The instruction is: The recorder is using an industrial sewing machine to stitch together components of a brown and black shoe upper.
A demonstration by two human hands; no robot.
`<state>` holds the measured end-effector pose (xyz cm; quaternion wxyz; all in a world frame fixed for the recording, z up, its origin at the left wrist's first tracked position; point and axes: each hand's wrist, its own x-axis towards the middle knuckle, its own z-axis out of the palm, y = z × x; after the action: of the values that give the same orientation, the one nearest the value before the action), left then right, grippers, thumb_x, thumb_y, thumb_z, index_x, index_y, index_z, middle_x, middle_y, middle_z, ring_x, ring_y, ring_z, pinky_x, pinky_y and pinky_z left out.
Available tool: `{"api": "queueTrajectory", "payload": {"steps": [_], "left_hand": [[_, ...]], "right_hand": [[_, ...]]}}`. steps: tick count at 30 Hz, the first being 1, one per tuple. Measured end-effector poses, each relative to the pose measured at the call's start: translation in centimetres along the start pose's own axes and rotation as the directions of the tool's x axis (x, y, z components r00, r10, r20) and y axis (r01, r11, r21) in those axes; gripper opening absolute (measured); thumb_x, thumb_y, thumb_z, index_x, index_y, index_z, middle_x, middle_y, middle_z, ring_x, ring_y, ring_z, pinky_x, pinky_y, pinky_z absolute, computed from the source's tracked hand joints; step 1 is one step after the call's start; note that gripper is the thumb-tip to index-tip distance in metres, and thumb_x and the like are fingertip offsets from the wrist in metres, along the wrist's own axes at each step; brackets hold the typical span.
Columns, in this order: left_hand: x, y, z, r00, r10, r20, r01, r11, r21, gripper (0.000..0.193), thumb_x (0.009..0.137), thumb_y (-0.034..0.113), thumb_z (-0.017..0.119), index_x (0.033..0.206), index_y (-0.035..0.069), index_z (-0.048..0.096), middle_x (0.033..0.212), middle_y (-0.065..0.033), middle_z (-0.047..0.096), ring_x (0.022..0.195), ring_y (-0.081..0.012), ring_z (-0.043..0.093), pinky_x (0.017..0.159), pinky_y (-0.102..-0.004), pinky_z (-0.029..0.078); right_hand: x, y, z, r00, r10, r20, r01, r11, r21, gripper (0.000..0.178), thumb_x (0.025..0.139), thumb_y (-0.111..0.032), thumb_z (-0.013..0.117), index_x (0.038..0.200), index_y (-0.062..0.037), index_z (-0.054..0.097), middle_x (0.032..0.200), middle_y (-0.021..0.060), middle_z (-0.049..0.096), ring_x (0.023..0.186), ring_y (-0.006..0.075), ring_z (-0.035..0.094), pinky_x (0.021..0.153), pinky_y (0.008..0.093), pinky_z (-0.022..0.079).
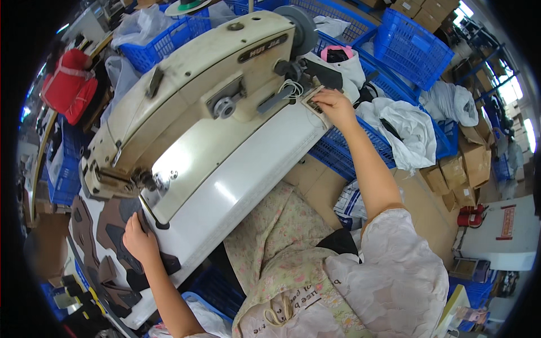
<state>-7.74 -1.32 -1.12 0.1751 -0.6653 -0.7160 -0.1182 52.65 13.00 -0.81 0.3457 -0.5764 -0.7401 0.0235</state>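
Note:
A cream sewing machine [197, 84] stands on a white table [236, 186] in front of me. My left hand [141, 241] is beside the needle end, its fingers closed at the edge of a dark grey cut piece [125, 248]. That piece lies over brown cut pieces [84, 228]. At the right end of the table, my right hand [336, 108] reaches into a small shallow tray [313, 103]. Its fingertips are pinched together, and whatever they hold is hidden. A loop of pale cord [291, 88] hangs on the machine near that hand.
Blue crates [414, 48] with white bags [403, 132] crowd the far right side. Another blue crate [163, 48] stands behind the machine. Cardboard boxes [465, 169] are stacked at the right. A person in red [70, 87] is at the far left.

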Motion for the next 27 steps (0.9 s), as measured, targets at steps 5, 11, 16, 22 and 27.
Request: {"api": "queueTrajectory", "payload": {"steps": [5,11,16,22,27], "left_hand": [[0.0,0.2,0.1,0.996,-0.041,0.079,0.039,0.999,0.032,0.046,0.075,0.002,0.058,0.121,0.004,0.062,0.119,-0.0131,0.066,0.111,-0.0302,0.061,0.088,-0.0411,0.045],[0.4,0.6,-0.1,1.0,0.014,-0.021,-0.013,0.999,0.041,0.027,0.088,0.01,0.058,0.113,0.003,0.065,0.108,-0.0151,0.069,0.095,-0.0341,0.066,0.08,-0.0425,0.05],[0.2,0.4,-0.7,0.998,-0.032,-0.045,0.034,0.999,0.034,0.026,0.088,0.009,0.058,0.111,0.002,0.066,0.107,-0.016,0.07,0.093,-0.0349,0.066,0.078,-0.0423,0.05],[-0.3,0.2,-2.0,0.996,-0.086,0.016,0.086,0.996,0.02,0.036,0.075,0.002,0.059,0.111,0.0,0.065,0.108,-0.0179,0.068,0.099,-0.036,0.064,0.085,-0.044,0.049],[0.7,1.7,-0.5,0.999,-0.018,-0.048,0.015,0.998,-0.057,0.044,0.065,-0.002,0.061,0.109,-0.001,0.065,0.108,-0.0176,0.067,0.097,-0.0376,0.063,0.083,-0.0439,0.048]], "right_hand": [[-1.8,2.1,0.9,0.99,0.14,0.02,-0.141,0.965,0.221,0.026,0.081,0.0,0.057,0.099,-0.0054,0.074,0.106,0.0098,0.072,0.108,0.0238,0.064,0.1,0.0333,0.046],[6.2,3.1,-0.9,0.854,0.388,-0.346,-0.3,0.911,0.281,0.021,0.085,-0.012,0.059,0.099,-0.007,0.075,0.091,0.0107,0.074,0.086,0.0209,0.07,0.078,0.0309,0.052],[17.3,7.0,4.6,0.918,0.349,-0.19,-0.323,0.934,0.152,0.022,0.077,-0.023,0.066,0.094,-0.0117,0.076,0.094,0.018,0.07,0.089,0.037,0.067,0.082,0.0431,0.053],[22.4,12.7,15.3,0.998,0.069,-0.013,-0.068,0.996,0.065,0.031,0.085,-0.031,0.06,0.109,-0.0142,0.071,0.119,0.0237,0.06,0.111,0.0437,0.058,0.094,0.0488,0.048],[23.8,17.1,14.4,0.979,0.197,-0.042,-0.183,0.956,0.23,0.042,0.085,-0.036,0.06,0.12,-0.0129,0.064,0.124,0.0222,0.058,0.116,0.0438,0.055,0.097,0.0491,0.046]]}}
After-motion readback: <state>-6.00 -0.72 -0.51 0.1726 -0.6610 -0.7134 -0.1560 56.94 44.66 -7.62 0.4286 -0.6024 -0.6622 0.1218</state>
